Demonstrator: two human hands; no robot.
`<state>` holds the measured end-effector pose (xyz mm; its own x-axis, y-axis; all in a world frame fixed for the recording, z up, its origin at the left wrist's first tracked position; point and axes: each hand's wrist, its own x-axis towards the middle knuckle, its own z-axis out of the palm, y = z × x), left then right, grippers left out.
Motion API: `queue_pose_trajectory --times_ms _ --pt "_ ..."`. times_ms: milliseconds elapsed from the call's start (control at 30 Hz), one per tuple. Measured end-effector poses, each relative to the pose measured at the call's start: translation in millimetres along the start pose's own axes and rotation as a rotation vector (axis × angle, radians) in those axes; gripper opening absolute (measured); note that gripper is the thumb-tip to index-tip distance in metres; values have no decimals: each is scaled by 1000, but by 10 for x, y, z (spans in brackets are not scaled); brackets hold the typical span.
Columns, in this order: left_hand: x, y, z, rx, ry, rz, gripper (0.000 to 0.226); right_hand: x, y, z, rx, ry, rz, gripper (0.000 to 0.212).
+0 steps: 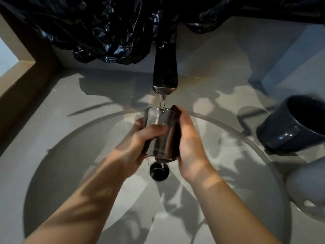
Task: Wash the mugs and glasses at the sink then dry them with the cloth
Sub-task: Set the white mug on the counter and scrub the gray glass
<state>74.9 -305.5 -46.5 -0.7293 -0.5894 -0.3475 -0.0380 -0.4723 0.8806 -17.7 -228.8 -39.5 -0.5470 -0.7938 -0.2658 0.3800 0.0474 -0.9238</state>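
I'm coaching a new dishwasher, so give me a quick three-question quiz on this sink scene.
1. True or false: the left hand holds the glass under the running tap.
2. What presses the cloth against the glass? A left hand; B right hand; C nothing.
3. Fill in: the blue mug sits to the ___ of the sink.

Key: 1 true; 2 B; 3 right.
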Motion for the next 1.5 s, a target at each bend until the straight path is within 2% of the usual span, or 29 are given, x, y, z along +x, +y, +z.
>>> queue_pose_trajectory --times_ms 33,133,267,300,400,500,533,667,733,767,833,900,967,1033,1133,1200,1333,1400,1500 --pt "32 -12 4 7 74 56 84 -34 6 12 1 -15 -19 29" --pt "86 -26 -26 13 182 141 59 -136 75 56 -53 -81 -147 47" --pt "47 -3 -80 75 65 25 56 -169 104 88 -277 -59 -314 46" --pt "35 0 -86 89 19 20 49 -141 66 71 -234 -31 -292 44" --pt "-6 26 -41 107 -44 83 36 -1 11 -61 28 -1 -57 27" --pt "70 -38 -42 100 94 116 76 43 97 -109 115 51 141 27" --pt "96 -50 -43 66 138 111 83 33 119 -93 130 60 200 28" --pt "117 -57 -36 -200 194 85 71 11 148 -48 320 -52 419 38" --pt "99 -95 36 -194 313 123 66 0 149 -34 402 -14 460 31" --pt "78 -110 88 -122 390 169 63 1 151 -29 436 3 480 33" --pt "7 -124 185 178 463 325 62 -24 166 -48 481 -19 520 42" --pt "-21 -154 211 471 410 437 73 -28 207 -75 431 16 598 37" --pt "-40 -133 203 588 420 435 77 -36 250 -91 389 72 626 35" --pt "-37 -76 210 640 452 396 73 -24 309 -91 290 164 581 30" --pt "-34 -23 184 760 424 264 66 -40 310 -150 -8 278 396 10" --pt "-88 -30 143 883 375 202 63 -65 258 -192 -137 276 343 7" --pt "-187 -42 14 886 261 91 57 -159 222 -248 -372 209 298 7" --pt "-181 8 3 1080 207 1 64 -238 216 -277 -443 193 298 8" --pt "-173 90 63 1516 87 -94 73 -355 208 -305 -486 109 317 9"
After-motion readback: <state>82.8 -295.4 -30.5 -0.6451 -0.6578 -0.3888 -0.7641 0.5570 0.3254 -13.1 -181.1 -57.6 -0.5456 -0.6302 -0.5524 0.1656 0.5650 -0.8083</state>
